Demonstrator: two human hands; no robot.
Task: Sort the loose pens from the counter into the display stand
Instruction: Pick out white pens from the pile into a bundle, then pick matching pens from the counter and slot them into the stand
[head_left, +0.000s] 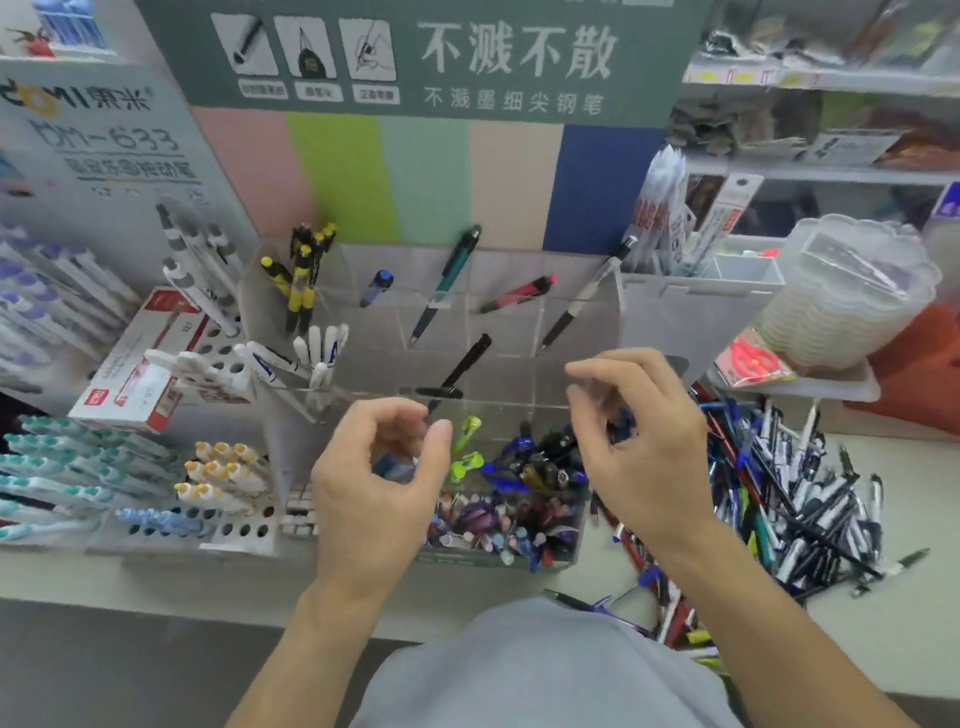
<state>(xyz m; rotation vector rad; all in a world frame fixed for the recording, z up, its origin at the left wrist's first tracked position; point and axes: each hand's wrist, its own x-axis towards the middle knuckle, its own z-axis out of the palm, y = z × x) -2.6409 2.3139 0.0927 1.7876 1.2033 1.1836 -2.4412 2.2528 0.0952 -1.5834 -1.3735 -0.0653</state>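
A clear acrylic display stand (524, 260) with several compartments stands against the back panel. Single pens lean in its rear slots, and its front bins (569, 540) are packed with blue, black and green pens. Loose pens (800, 499) lie heaped on the counter to the right. My left hand (379, 493) hovers over the front left bins with loosely curled fingers and nothing in it. Over the stand's right side, my right hand (649, 441) curls its fingers round what looks like a dark blue pen (622, 421), which is mostly hidden.
White racks of pens (218, 499) and a red-and-white box (135, 364) crowd the left. To the right stand a clear bin of refills (691, 312), a stack of plastic trays (852, 296) and red scissors (753, 358). Shelves rise behind.
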